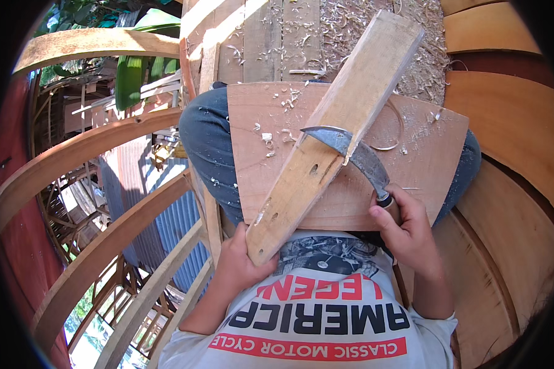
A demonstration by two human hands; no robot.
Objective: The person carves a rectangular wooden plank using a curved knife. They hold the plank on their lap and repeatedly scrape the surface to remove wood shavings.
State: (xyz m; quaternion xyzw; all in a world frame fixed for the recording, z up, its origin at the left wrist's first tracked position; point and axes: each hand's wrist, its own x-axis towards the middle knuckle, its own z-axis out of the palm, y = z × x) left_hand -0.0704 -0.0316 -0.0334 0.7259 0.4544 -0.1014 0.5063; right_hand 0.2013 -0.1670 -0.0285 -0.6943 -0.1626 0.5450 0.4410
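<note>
A long wooden board [363,77] slants across my lap, its near end low at the left and its far end up at the right. Wrapped round that near end is my left hand [243,255]. My right hand [403,230] grips the dark handle of a curved sickle [363,160]. The grey blade lies across the board's middle, its tip past the left edge. A thin shaving [349,150] curls up at the blade. Beneath the board, a flat reddish wooden panel [258,178] rests over my knees, with small chips scattered on it.
Wood shavings [425,49] cover much of the plank floor [261,46] ahead. Curved wooden ribs [86,150] stand at the left, with corrugated metal sheets [181,215] below them. Broad curved planks [505,123] form a wall on the right.
</note>
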